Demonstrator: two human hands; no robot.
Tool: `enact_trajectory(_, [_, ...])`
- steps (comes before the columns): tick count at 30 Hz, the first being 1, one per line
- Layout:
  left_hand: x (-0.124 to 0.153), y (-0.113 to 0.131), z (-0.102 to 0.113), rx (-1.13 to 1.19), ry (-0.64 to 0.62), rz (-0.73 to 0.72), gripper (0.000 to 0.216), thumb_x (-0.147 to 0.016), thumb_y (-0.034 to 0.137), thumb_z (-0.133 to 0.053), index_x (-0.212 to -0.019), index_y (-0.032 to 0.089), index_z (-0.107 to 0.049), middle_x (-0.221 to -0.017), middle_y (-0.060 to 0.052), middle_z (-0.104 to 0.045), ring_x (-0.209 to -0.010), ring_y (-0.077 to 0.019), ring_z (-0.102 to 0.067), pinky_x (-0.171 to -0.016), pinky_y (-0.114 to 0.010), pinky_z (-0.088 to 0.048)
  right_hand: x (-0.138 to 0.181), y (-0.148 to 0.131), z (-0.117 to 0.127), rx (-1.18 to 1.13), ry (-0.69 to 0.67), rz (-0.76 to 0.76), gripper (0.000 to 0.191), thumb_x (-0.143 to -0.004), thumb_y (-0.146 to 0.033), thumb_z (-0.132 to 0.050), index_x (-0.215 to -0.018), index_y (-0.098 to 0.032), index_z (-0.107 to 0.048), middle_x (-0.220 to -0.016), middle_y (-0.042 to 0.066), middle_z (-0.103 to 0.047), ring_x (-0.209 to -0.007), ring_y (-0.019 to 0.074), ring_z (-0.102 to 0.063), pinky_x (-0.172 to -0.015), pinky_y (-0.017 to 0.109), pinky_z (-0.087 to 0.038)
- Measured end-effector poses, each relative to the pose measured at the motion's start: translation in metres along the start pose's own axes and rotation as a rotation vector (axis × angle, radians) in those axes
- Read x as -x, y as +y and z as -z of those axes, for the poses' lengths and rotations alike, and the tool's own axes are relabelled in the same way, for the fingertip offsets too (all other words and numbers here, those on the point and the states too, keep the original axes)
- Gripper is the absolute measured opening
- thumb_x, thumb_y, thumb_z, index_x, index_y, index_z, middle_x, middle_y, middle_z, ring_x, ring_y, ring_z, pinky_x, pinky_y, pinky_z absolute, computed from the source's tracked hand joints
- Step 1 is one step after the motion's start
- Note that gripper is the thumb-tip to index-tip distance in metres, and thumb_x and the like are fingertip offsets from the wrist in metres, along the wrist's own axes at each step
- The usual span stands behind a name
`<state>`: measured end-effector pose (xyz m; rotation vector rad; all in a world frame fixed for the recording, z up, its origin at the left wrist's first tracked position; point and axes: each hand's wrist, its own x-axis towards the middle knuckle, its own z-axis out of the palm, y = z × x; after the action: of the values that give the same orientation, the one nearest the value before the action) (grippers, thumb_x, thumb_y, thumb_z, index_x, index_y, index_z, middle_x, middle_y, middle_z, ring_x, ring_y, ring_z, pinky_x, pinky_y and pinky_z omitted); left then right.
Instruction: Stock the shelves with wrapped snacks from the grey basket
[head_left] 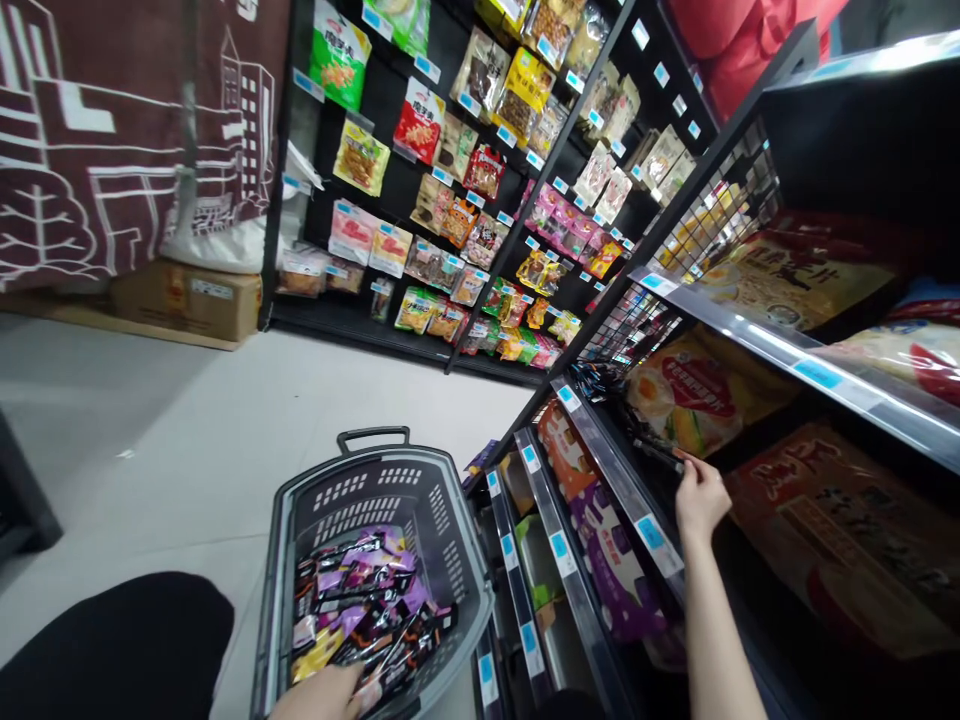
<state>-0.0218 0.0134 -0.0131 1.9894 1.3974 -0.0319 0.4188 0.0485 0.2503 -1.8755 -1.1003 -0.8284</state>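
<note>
A grey shopping basket stands on the floor in front of me, holding several small purple, black and yellow snack packets. My left hand rests at the near end of the basket among the packets, its fingers mostly out of view. My right hand reaches into the dark shelf on the right, fingers closed around thin dark packets lying on the shelf. Large orange and yellow snack bags sit just behind that hand.
Black shelving with blue price tags runs along my right. A second rack of hanging snack bags stands across the pale floor. A cardboard box sits at the far left under a maroon curtain. My dark-clothed knee is at lower left.
</note>
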Motion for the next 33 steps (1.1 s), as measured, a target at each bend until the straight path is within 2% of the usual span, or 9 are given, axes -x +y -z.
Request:
enact_trajectory(3, [-0.002,0.005,0.004,0.122,0.057,-0.023,0.04,-0.078,0.034,-0.036,-0.102,0.016,-0.062,-0.095,-0.013,-0.067,-0.096,-0.0304,-0.062,-0.082,-0.04,-0.044,0.029,-0.016,0.036,-0.263,0.128,0.021,0.038,-0.082,-0.042,-0.048,-0.088,-0.011,-0.068,-0.088,0.014,-0.066,-0.084,0.0247,-0.061,-0.079,0.034,-0.044])
enact_trajectory(7, [-0.005,0.016,0.004,0.656,0.072,-0.142,0.04,-0.079,0.041,-0.043,-0.107,0.016,-0.056,-0.094,-0.009,-0.066,-0.093,-0.0225,-0.061,-0.085,-0.034,-0.044,0.098,-0.042,0.061,-0.549,0.041,-0.163,0.035,-0.076,-0.043,-0.059,-0.091,-0.012,-0.067,-0.093,0.012,-0.066,-0.09,0.0243,-0.06,-0.086,0.036,-0.044])
enact_trajectory(10, [-0.001,0.022,0.004,1.169,-0.024,-0.229,0.061,-0.069,0.055,-0.059,-0.116,0.018,-0.048,-0.111,-0.012,-0.059,-0.098,-0.0223,-0.058,-0.085,-0.036,-0.046,0.163,-0.057,0.057,-0.727,-0.248,-0.404,0.032,-0.074,-0.042,-0.063,-0.091,-0.016,-0.068,-0.094,0.009,-0.068,-0.092,0.0246,-0.061,-0.087,0.038,-0.044])
enact_trajectory(14, [0.011,0.027,0.006,1.639,-0.128,-0.353,0.073,-0.066,0.048,-0.068,-0.126,0.023,-0.036,-0.122,-0.015,-0.05,-0.103,-0.0264,-0.057,-0.08,-0.043,-0.049,0.255,-0.066,0.032,-0.963,-0.712,-0.674,0.03,-0.07,-0.041,-0.066,-0.087,-0.017,-0.069,-0.091,0.009,-0.07,-0.089,0.0249,-0.063,-0.084,0.037,-0.047])
enact_trajectory(17, [0.015,0.028,0.006,1.585,-0.064,-0.213,0.066,-0.061,0.038,-0.074,-0.116,0.019,-0.043,-0.105,-0.011,-0.059,-0.085,-0.0247,-0.064,-0.068,-0.039,-0.054,0.31,-0.067,0.014,-1.043,-0.896,-0.764,0.029,-0.065,-0.038,-0.071,-0.084,-0.017,-0.065,-0.088,0.008,-0.069,-0.087,0.0233,-0.063,-0.082,0.035,-0.048])
enact_trajectory(21, [0.013,0.028,0.001,1.38,-0.024,-0.027,0.054,-0.049,0.034,-0.08,-0.089,0.013,-0.05,-0.072,-0.003,-0.063,-0.066,-0.0231,-0.066,-0.059,-0.037,-0.054,0.35,-0.066,0.003,-1.028,-0.89,-0.793,0.041,-0.054,-0.033,-0.078,-0.086,-0.018,-0.056,-0.079,0.002,-0.066,-0.078,0.02,-0.063,-0.074,0.032,-0.05])
enact_trajectory(24, [0.012,0.029,-0.005,1.3,-0.082,-0.012,0.051,-0.048,0.033,-0.079,-0.086,0.013,-0.052,-0.068,-0.002,-0.064,-0.065,-0.0239,-0.066,-0.059,-0.037,-0.054,0.36,-0.063,0.002,-0.964,-0.961,-0.773,0.046,-0.051,-0.031,-0.079,-0.088,-0.017,-0.055,-0.074,0.002,-0.066,-0.072,0.02,-0.063,-0.072,0.034,-0.049])
enact_trajectory(28, [0.011,0.03,-0.007,1.276,-0.141,0.01,0.044,-0.052,0.033,-0.076,-0.084,0.012,-0.055,-0.07,-0.004,-0.066,-0.069,-0.0241,-0.066,-0.064,-0.036,-0.054,0.361,-0.053,0.001,-0.931,-1.042,-0.772,0.036,-0.053,-0.036,-0.078,-0.078,-0.015,-0.063,-0.075,0.006,-0.068,-0.075,0.0219,-0.062,-0.072,0.035,-0.048])
enact_trajectory(33, [0.012,0.026,-0.003,1.365,-0.272,-0.026,0.05,-0.059,0.04,-0.073,-0.096,0.01,-0.057,-0.083,-0.009,-0.069,-0.081,-0.0255,-0.066,-0.068,-0.033,-0.054,0.354,-0.044,0.004,-1.136,-1.079,-0.966,0.036,-0.055,-0.036,-0.079,-0.083,-0.016,-0.068,-0.08,0.007,-0.07,-0.076,0.0214,-0.064,-0.072,0.034,-0.048])
